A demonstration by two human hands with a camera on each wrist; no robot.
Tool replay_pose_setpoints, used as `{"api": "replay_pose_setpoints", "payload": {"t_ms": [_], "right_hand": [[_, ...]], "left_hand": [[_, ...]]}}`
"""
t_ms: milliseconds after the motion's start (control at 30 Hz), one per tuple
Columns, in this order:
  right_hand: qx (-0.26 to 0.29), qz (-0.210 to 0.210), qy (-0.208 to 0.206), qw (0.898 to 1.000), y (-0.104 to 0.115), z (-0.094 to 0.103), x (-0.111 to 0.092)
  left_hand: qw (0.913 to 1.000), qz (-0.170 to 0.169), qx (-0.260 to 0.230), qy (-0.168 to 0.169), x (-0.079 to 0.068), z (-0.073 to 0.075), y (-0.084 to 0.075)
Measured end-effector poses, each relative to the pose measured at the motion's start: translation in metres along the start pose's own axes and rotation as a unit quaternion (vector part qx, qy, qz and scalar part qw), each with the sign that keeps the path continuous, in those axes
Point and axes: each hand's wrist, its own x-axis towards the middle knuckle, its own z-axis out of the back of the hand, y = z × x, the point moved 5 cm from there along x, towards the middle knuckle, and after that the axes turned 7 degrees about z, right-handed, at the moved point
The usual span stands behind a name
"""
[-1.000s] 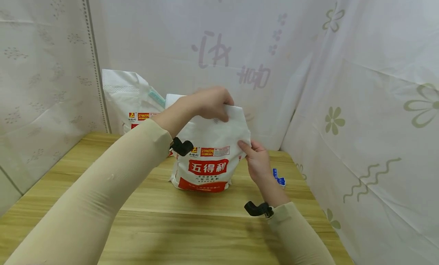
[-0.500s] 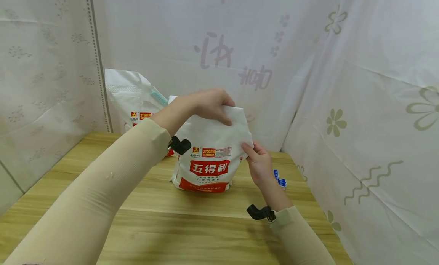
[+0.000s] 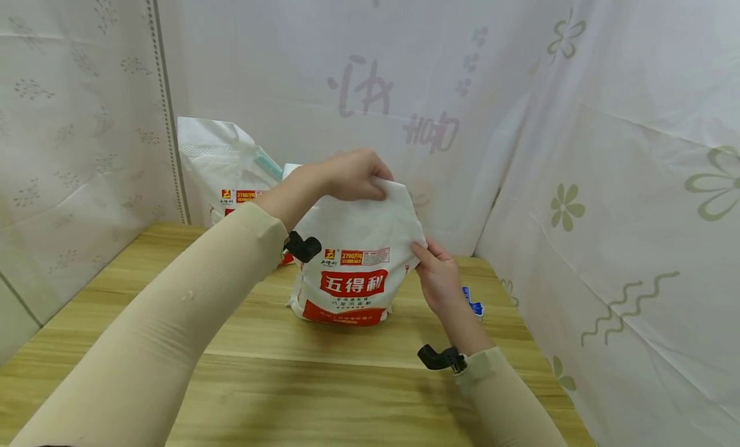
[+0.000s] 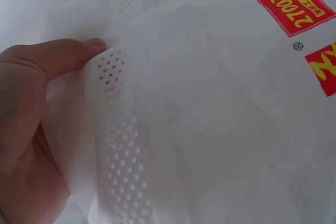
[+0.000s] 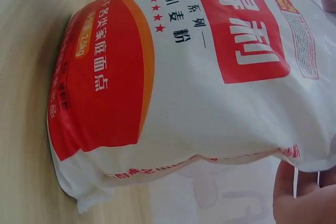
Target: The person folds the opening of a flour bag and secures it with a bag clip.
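Note:
A white flour bag (image 3: 347, 232) with red printed labels stands upright on the wooden table. My left hand (image 3: 354, 174) reaches over it and grips its top edge, thumb on the near face beside a dotted seal strip (image 4: 123, 166). Lower down, my right hand (image 3: 440, 277) pinches the bag's right edge, thumb in front and fingers behind. In the right wrist view the bag's red base panel (image 5: 105, 77) faces the camera, and only some fingers (image 5: 283, 192) show at the lower right corner.
Behind and to the left stands a second flour bag (image 3: 216, 155), partly hidden by my left arm, with a pale teal strip (image 3: 268, 166) next to it. A small blue-and-white object (image 3: 474, 306) lies right of my right hand. Patterned curtains (image 3: 277, 68) enclose the table (image 3: 277, 395).
The view has shifted slightly. My left hand and the bag's top edge have moved a little; both hands keep hold of the flour bag.

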Motion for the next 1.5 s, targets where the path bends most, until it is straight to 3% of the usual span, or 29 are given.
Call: {"api": "replay_pose_setpoints", "payload": {"t_ms": [233,367,600,800,1133,1267,1500], "right_hand": [[0.075,0.018,0.071,0.994,0.001,0.004,-0.002],[0.101,0.031,0.073,0.992,0.001,0.004,-0.002],[0.085,0.027,0.061,0.994,0.0,0.003,-0.004],[0.066,0.027,0.053,0.996,0.0,0.002,-0.003],[0.023,0.023,0.037,0.999,-0.003,0.002,-0.001],[0.005,0.015,0.032,0.999,-0.002,0.002,0.0],[-0.032,0.015,0.06,0.998,-0.003,0.003,0.002]], "left_hand": [[0.9984,-0.008,-0.054,0.014,0.0,0.003,0.001],[0.9976,-0.007,-0.067,0.016,-0.001,0.003,0.004],[0.9964,0.005,-0.081,0.023,-0.002,0.001,0.01],[0.9983,0.037,-0.044,0.008,-0.003,0.0,0.008],[0.9985,0.026,0.02,-0.044,0.005,-0.014,-0.005],[0.9976,0.039,0.035,-0.046,0.005,-0.014,-0.004],[0.9947,0.075,0.065,-0.025,0.002,-0.011,-0.001]]}}
